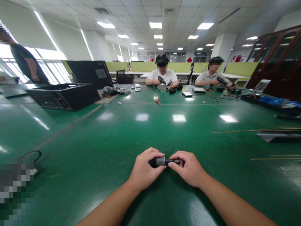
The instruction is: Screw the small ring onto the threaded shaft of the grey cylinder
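Observation:
Low in the head view, my left hand (146, 168) curls its thumb and fingers around a short metal cylinder (161, 161), grey at its right end and dark toward the palm. A thin dark ribbed shaft (173, 161) extends rightward from it, in line with the cylinder. My right hand (188, 168) pinches the outer end of that shaft between thumb and fingers. The whole piece lies roughly level, just over the green table (117, 141). Its exact kind cannot be made out, and my fingers cover both ends.
An open black computer case (68, 95) stands at the left. An orange screwdriver (158, 102) lies ahead. Thin yellow rods (237, 131) and a dark tray (277, 136) are at the right. Two people (164, 77) work with power drills across the table; another person (28, 62) stands far left.

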The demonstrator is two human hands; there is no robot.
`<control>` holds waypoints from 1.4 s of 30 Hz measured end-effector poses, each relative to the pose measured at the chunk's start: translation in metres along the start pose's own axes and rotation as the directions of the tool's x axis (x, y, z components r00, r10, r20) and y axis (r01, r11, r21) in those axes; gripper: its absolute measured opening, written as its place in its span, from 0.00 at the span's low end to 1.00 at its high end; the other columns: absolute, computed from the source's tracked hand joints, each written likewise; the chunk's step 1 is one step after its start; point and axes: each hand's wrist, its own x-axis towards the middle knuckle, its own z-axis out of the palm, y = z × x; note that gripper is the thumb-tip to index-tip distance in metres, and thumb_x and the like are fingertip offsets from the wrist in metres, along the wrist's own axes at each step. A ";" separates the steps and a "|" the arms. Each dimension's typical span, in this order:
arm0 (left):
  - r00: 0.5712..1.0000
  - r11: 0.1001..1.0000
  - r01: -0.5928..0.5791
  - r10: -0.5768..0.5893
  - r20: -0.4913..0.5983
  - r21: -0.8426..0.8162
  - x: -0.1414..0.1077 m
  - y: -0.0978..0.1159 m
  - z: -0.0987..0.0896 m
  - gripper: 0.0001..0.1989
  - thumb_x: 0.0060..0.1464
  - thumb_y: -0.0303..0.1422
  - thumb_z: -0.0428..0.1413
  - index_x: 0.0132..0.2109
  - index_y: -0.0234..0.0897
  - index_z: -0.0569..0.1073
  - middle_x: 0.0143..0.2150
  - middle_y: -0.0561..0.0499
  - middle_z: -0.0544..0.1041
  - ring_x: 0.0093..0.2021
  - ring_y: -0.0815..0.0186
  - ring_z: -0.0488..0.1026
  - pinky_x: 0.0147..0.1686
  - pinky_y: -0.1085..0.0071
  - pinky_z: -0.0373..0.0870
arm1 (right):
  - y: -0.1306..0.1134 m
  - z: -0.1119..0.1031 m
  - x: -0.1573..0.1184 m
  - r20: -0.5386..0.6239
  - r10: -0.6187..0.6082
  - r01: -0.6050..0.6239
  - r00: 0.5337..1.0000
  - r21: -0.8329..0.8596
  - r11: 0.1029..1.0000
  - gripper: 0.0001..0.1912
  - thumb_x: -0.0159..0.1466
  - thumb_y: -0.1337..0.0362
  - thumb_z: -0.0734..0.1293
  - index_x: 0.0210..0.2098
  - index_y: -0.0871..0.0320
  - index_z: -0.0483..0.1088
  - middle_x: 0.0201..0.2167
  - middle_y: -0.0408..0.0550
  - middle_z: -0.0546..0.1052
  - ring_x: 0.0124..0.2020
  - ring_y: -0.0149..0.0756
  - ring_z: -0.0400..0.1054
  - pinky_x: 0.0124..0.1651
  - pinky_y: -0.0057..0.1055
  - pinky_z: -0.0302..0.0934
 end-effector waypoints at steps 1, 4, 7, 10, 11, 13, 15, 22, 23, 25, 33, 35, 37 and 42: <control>1.000 1.000 -0.001 0.001 0.001 -0.002 0.000 0.000 0.000 0.14 0.44 0.24 0.65 0.40 0.40 0.79 0.38 0.50 0.78 0.39 0.63 0.76 0.41 0.68 0.71 | 0.000 0.000 0.000 0.001 -0.001 0.001 1.000 -0.001 1.000 0.04 0.60 0.64 0.70 0.33 0.57 0.78 0.23 0.42 0.71 0.23 0.29 0.61 0.27 0.26 0.53; 1.000 1.000 -0.007 0.007 0.004 -0.008 0.001 -0.001 -0.001 0.14 0.44 0.24 0.65 0.40 0.40 0.79 0.38 0.50 0.78 0.39 0.63 0.76 0.41 0.68 0.72 | 0.001 0.001 0.000 0.000 0.008 -0.008 1.000 0.003 1.000 0.04 0.60 0.64 0.70 0.33 0.57 0.78 0.23 0.42 0.71 0.23 0.29 0.61 0.27 0.26 0.53; 1.000 1.000 -0.009 0.009 0.006 -0.010 0.000 -0.002 -0.001 0.14 0.44 0.24 0.65 0.41 0.40 0.79 0.39 0.50 0.78 0.40 0.63 0.76 0.41 0.68 0.71 | 0.001 0.002 0.000 -0.003 0.018 -0.018 1.000 0.009 1.000 0.05 0.60 0.64 0.70 0.33 0.58 0.77 0.23 0.41 0.71 0.23 0.29 0.61 0.27 0.26 0.53; 1.000 1.000 -0.001 0.001 -0.002 -0.007 0.000 -0.003 -0.001 0.14 0.45 0.25 0.65 0.41 0.40 0.79 0.39 0.50 0.78 0.40 0.63 0.76 0.42 0.68 0.71 | 0.002 0.002 0.000 -0.001 0.026 -0.026 1.000 0.015 1.000 0.05 0.61 0.63 0.69 0.34 0.57 0.77 0.22 0.41 0.69 0.22 0.29 0.60 0.26 0.26 0.53; 1.000 1.000 0.001 -0.001 -0.005 -0.007 0.000 -0.003 -0.001 0.14 0.45 0.25 0.65 0.41 0.40 0.79 0.39 0.50 0.78 0.40 0.63 0.76 0.42 0.68 0.71 | 0.003 0.003 -0.001 0.000 0.029 -0.029 1.000 0.016 0.999 0.06 0.61 0.63 0.69 0.35 0.57 0.77 0.22 0.40 0.69 0.22 0.29 0.60 0.26 0.26 0.53; 1.000 1.000 -0.002 0.002 -0.011 -0.008 0.000 -0.003 -0.001 0.14 0.45 0.25 0.65 0.41 0.40 0.79 0.39 0.50 0.78 0.40 0.63 0.75 0.41 0.68 0.71 | 0.004 0.003 -0.001 -0.003 0.032 -0.032 0.999 0.014 0.999 0.06 0.61 0.63 0.69 0.35 0.58 0.77 0.22 0.40 0.69 0.22 0.29 0.60 0.26 0.26 0.53; 1.000 1.000 -0.007 0.007 -0.019 -0.007 0.001 -0.002 -0.001 0.13 0.45 0.25 0.65 0.41 0.40 0.79 0.38 0.50 0.78 0.39 0.63 0.75 0.41 0.68 0.71 | 0.006 0.003 -0.001 -0.009 0.036 -0.036 0.999 0.008 0.999 0.07 0.61 0.62 0.69 0.36 0.58 0.77 0.22 0.40 0.68 0.22 0.29 0.60 0.26 0.26 0.53; 0.999 1.000 0.005 -0.005 -0.043 -0.010 0.001 -0.002 -0.004 0.14 0.45 0.25 0.65 0.41 0.40 0.79 0.39 0.49 0.77 0.40 0.63 0.75 0.41 0.68 0.71 | 0.007 0.001 -0.001 -0.007 0.060 -0.060 0.998 0.017 0.998 0.08 0.62 0.62 0.67 0.38 0.57 0.76 0.18 0.37 0.63 0.20 0.29 0.57 0.26 0.26 0.51; 0.999 1.000 0.006 -0.006 -0.048 -0.011 0.001 -0.002 -0.004 0.14 0.45 0.25 0.65 0.41 0.40 0.79 0.39 0.50 0.77 0.40 0.63 0.75 0.41 0.68 0.71 | 0.006 0.001 -0.001 -0.004 0.064 -0.064 0.998 0.025 0.998 0.08 0.62 0.62 0.67 0.38 0.57 0.76 0.18 0.37 0.63 0.20 0.29 0.57 0.26 0.26 0.51; 0.998 1.000 0.008 -0.009 -0.058 -0.010 0.001 -0.003 -0.004 0.14 0.45 0.25 0.65 0.42 0.40 0.79 0.39 0.50 0.77 0.40 0.63 0.75 0.41 0.68 0.70 | 0.005 0.000 -0.001 0.003 0.070 -0.070 0.998 0.044 0.997 0.08 0.63 0.62 0.67 0.39 0.57 0.75 0.18 0.36 0.62 0.20 0.29 0.56 0.25 0.26 0.50; 0.997 1.000 0.007 -0.009 -0.082 -0.017 0.001 -0.006 -0.004 0.15 0.45 0.24 0.64 0.42 0.40 0.78 0.39 0.50 0.77 0.41 0.63 0.74 0.42 0.67 0.70 | 0.007 0.000 0.000 -0.015 0.082 -0.081 0.996 0.061 0.995 0.08 0.64 0.61 0.66 0.39 0.58 0.74 0.17 0.36 0.62 0.19 0.29 0.56 0.25 0.26 0.50; 0.996 1.000 0.016 -0.017 -0.084 -0.012 0.001 -0.006 -0.004 0.15 0.45 0.24 0.65 0.42 0.40 0.78 0.39 0.50 0.76 0.41 0.63 0.74 0.43 0.67 0.70 | 0.007 0.000 0.000 -0.019 0.088 -0.087 0.996 0.063 0.994 0.08 0.64 0.61 0.66 0.38 0.58 0.74 0.17 0.36 0.62 0.19 0.29 0.56 0.25 0.26 0.50; 0.996 1.000 0.023 -0.024 -0.083 -0.009 0.001 -0.006 -0.004 0.15 0.45 0.24 0.65 0.42 0.40 0.78 0.39 0.51 0.76 0.41 0.63 0.74 0.42 0.67 0.69 | 0.006 -0.001 0.000 -0.024 0.091 -0.089 0.996 0.062 0.994 0.08 0.64 0.61 0.66 0.38 0.58 0.74 0.17 0.36 0.62 0.19 0.29 0.57 0.25 0.26 0.50; 0.996 0.999 0.042 -0.042 -0.080 -0.004 0.002 -0.007 -0.004 0.15 0.45 0.25 0.66 0.42 0.40 0.78 0.39 0.51 0.77 0.40 0.64 0.74 0.42 0.67 0.69 | 0.006 -0.001 0.001 -0.035 0.106 -0.102 0.994 0.107 0.989 0.08 0.63 0.61 0.66 0.38 0.59 0.74 0.19 0.38 0.65 0.20 0.28 0.58 0.24 0.25 0.50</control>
